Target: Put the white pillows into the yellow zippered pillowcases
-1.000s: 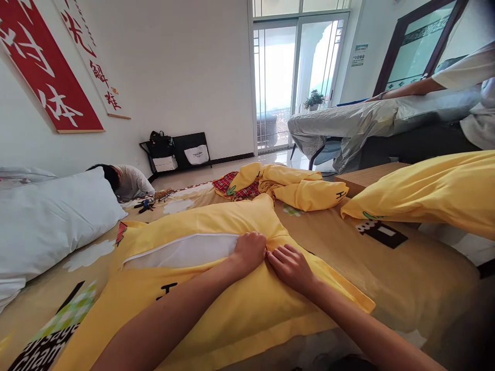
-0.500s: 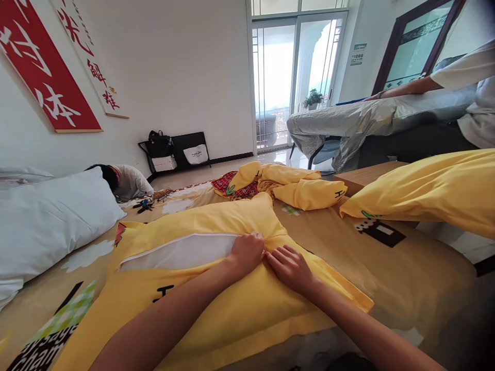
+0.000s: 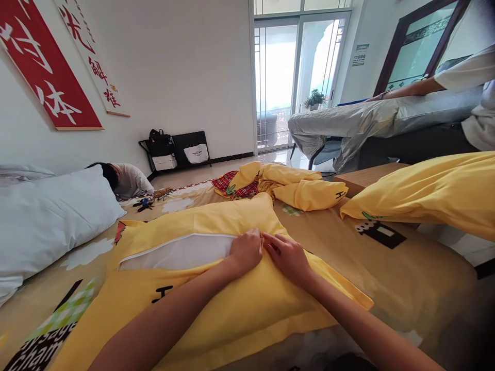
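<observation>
On yellow pillowcase (image 3: 247,309) | hands (image 3: 247,251) close together | forearms (image 3: 176,310) converging

Bedsheet (image 3: 348,247), passage.
Open strip right of middle yellow pillow (image 3: 247,304); white pillow (image 3: 58,221) bars left, crumpled yellow fabric (image 3: 296,188) far side.

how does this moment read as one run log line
left grip: closed on yellow pillowcase | right grip: beside it, touching the cloth | opening: gaping, white insert showing | white pillow: left side, on bed

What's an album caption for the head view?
Left fingers and right fingers, side by side on a yellow pillowcase, its opening showing white fabric.
</observation>
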{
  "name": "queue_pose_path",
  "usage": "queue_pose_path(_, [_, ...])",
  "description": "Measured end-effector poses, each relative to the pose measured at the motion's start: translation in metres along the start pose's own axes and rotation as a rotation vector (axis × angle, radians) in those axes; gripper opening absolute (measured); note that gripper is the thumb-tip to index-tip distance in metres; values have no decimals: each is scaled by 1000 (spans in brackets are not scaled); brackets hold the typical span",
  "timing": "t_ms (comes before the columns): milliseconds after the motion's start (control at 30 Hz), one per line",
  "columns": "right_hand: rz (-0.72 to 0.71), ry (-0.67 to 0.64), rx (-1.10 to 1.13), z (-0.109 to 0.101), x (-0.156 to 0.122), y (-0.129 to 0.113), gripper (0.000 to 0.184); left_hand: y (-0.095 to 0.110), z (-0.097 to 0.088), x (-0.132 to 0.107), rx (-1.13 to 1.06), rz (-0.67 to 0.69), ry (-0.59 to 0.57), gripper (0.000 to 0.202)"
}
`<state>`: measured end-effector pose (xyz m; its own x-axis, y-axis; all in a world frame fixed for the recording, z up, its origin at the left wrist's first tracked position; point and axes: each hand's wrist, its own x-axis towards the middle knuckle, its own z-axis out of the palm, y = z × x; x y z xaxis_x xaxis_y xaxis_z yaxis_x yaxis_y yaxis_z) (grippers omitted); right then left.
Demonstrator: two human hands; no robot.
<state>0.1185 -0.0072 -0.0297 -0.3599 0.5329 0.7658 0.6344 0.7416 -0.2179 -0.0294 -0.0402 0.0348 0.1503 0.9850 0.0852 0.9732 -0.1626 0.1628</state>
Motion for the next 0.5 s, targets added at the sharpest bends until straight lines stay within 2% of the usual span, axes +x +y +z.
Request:
queue_pose_path(233, [-12, -9, -5, 7, 2, 3, 21, 0, -3, 2, -20, -46, 3, 28])
queue_pose_path(500, [-77, 125, 36, 14, -4, 7, 22, 4, -16, 1, 17, -77, -36, 28])
